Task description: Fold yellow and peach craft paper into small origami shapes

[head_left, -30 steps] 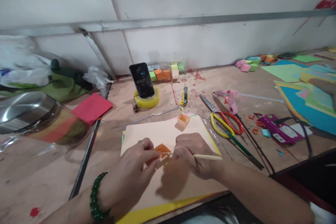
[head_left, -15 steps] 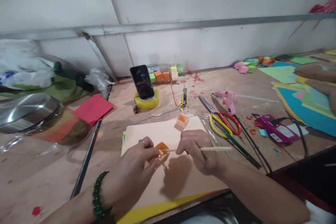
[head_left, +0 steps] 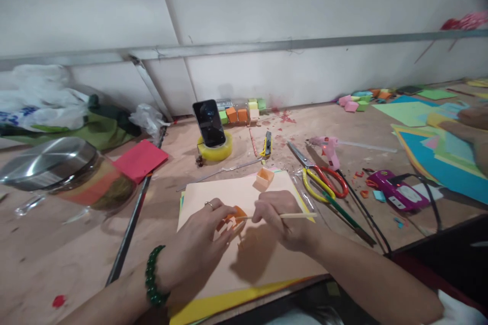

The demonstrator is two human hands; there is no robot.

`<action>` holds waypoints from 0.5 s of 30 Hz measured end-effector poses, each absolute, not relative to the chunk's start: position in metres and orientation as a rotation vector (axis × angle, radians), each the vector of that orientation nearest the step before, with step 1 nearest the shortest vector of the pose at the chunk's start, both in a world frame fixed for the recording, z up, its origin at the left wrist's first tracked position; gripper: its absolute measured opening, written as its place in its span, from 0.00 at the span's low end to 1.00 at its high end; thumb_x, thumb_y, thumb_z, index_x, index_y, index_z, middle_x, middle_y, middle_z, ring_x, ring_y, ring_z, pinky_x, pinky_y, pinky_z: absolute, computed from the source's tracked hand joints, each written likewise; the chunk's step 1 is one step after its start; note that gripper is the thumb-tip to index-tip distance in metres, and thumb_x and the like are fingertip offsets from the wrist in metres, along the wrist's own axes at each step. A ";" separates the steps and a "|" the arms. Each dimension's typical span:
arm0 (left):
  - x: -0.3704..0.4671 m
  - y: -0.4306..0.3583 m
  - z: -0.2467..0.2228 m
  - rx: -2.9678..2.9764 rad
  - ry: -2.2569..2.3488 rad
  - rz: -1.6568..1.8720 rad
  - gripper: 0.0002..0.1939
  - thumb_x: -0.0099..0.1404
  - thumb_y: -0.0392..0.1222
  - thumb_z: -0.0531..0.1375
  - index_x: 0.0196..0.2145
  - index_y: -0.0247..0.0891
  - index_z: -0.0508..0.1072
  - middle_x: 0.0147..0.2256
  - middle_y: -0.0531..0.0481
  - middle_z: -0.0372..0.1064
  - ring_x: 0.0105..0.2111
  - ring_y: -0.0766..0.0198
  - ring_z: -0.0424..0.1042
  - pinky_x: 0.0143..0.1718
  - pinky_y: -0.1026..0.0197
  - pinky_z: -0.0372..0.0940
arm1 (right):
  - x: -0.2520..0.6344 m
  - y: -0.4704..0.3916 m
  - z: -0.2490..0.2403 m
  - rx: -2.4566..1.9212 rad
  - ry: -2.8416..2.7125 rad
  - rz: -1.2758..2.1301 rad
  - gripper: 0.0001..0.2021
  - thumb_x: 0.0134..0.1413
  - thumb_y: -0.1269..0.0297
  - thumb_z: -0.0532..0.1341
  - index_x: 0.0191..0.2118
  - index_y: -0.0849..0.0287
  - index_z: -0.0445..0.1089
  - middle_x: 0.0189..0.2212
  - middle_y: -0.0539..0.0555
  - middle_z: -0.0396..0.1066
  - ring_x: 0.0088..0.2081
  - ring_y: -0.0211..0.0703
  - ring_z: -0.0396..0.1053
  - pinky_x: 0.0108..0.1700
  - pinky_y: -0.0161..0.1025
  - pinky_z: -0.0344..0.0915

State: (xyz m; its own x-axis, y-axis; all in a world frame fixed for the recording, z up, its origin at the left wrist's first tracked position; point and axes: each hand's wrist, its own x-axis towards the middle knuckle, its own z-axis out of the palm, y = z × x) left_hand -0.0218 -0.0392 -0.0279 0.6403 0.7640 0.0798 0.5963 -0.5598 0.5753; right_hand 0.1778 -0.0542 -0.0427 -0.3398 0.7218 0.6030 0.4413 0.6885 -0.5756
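Note:
Pinched in the fingers of my left hand (head_left: 200,233) is a small orange folded paper box (head_left: 239,213), partly covered by the fingertips. My right hand (head_left: 282,218) is closed round a thin wooden stick (head_left: 299,216), whose tip meets the orange box. Both hands are just above a stack of coloured paper (head_left: 213,188) with a pale peach sheet on top. A small open peach paper box (head_left: 264,177) sits near the stack's far edge, beyond my right hand.
Scissors (head_left: 316,172), a pink glue gun (head_left: 327,148) and a purple device (head_left: 398,190) lie to the right. A phone (head_left: 209,123) leans in a tape roll (head_left: 215,151) behind a cutter (head_left: 268,143). A glass jar (head_left: 84,177) stands left. Another person's hand (head_left: 468,129) is far right.
The view has shifted slightly. My left fingers have changed their hold and the orange box has turned a little. The stick's tip stays at the box.

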 end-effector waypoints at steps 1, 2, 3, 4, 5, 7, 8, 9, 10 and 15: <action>-0.022 -0.039 -0.028 2.354 1.061 0.450 0.08 0.65 0.39 0.55 0.40 0.41 0.73 0.32 0.51 0.70 0.32 0.62 0.68 0.34 0.61 0.65 | 0.179 -0.054 -0.042 -0.892 -1.953 0.405 0.28 0.71 0.60 0.41 0.22 0.61 0.66 0.16 0.48 0.60 0.19 0.33 0.59 0.24 0.33 0.53; -0.022 -0.039 -0.029 2.354 1.063 0.459 0.08 0.65 0.39 0.55 0.40 0.41 0.73 0.32 0.50 0.70 0.32 0.62 0.68 0.35 0.60 0.65 | 0.179 -0.054 -0.042 -0.890 -1.939 0.417 0.28 0.71 0.60 0.41 0.22 0.61 0.66 0.16 0.48 0.60 0.19 0.33 0.58 0.24 0.33 0.53; -0.023 -0.039 -0.030 2.353 1.071 0.469 0.08 0.65 0.39 0.56 0.41 0.41 0.72 0.33 0.50 0.70 0.32 0.61 0.68 0.35 0.59 0.66 | 0.178 -0.055 -0.042 -0.891 -1.947 0.426 0.28 0.71 0.59 0.41 0.22 0.61 0.66 0.16 0.48 0.60 0.19 0.33 0.59 0.24 0.33 0.53; -0.024 -0.039 -0.032 2.351 1.079 0.483 0.10 0.64 0.38 0.56 0.43 0.40 0.71 0.34 0.49 0.71 0.33 0.61 0.69 0.36 0.59 0.66 | 0.177 -0.055 -0.043 -0.897 -1.976 0.433 0.28 0.70 0.59 0.41 0.22 0.61 0.66 0.16 0.49 0.61 0.20 0.34 0.59 0.24 0.33 0.54; -0.024 -0.039 -0.034 2.350 1.087 0.496 0.12 0.63 0.38 0.56 0.45 0.40 0.70 0.35 0.49 0.71 0.33 0.60 0.69 0.36 0.58 0.67 | 0.175 -0.055 -0.045 -0.910 -2.010 0.437 0.28 0.70 0.59 0.42 0.22 0.61 0.66 0.16 0.50 0.62 0.20 0.34 0.60 0.25 0.33 0.54; -0.026 -0.039 -0.037 2.346 1.109 0.524 0.17 0.62 0.37 0.57 0.49 0.39 0.68 0.36 0.47 0.71 0.34 0.59 0.69 0.37 0.57 0.67 | 0.173 -0.055 -0.048 -0.944 -2.053 0.443 0.27 0.70 0.60 0.42 0.23 0.61 0.67 0.18 0.51 0.65 0.21 0.34 0.62 0.25 0.34 0.55; -0.026 -0.040 -0.038 2.340 1.118 0.536 0.18 0.62 0.37 0.57 0.51 0.39 0.68 0.37 0.47 0.71 0.35 0.59 0.69 0.37 0.56 0.67 | 0.173 -0.055 -0.049 -0.944 -2.059 0.439 0.26 0.70 0.61 0.43 0.23 0.61 0.67 0.18 0.51 0.65 0.21 0.34 0.62 0.25 0.34 0.55; -0.026 -0.040 -0.039 2.333 1.122 0.546 0.18 0.62 0.38 0.57 0.51 0.39 0.68 0.37 0.47 0.70 0.35 0.59 0.69 0.37 0.56 0.67 | 0.174 -0.056 -0.049 -0.921 -2.057 0.425 0.26 0.70 0.61 0.43 0.23 0.61 0.67 0.18 0.51 0.65 0.21 0.34 0.62 0.25 0.34 0.55; -0.026 -0.040 -0.040 2.325 1.126 0.559 0.18 0.62 0.39 0.57 0.51 0.39 0.68 0.37 0.47 0.70 0.34 0.59 0.69 0.37 0.56 0.67 | 0.176 -0.056 -0.048 -0.872 -2.042 0.402 0.26 0.70 0.61 0.43 0.23 0.60 0.67 0.17 0.50 0.64 0.20 0.34 0.61 0.25 0.34 0.54; -0.027 -0.036 -0.043 2.294 1.149 0.625 0.17 0.61 0.38 0.56 0.49 0.38 0.69 0.37 0.47 0.69 0.33 0.60 0.69 0.36 0.56 0.66 | 0.198 -0.054 -0.037 -0.667 -1.720 0.178 0.20 0.69 0.65 0.45 0.28 0.59 0.68 0.18 0.48 0.61 0.21 0.36 0.58 0.25 0.35 0.53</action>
State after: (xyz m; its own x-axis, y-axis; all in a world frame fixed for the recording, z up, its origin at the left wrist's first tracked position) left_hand -0.0270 -0.0363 -0.0434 0.5395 0.8232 0.1770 0.5956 -0.5217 0.6108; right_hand 0.1979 -0.0541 -0.0368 -0.1136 0.5190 0.8472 0.3350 0.8228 -0.4592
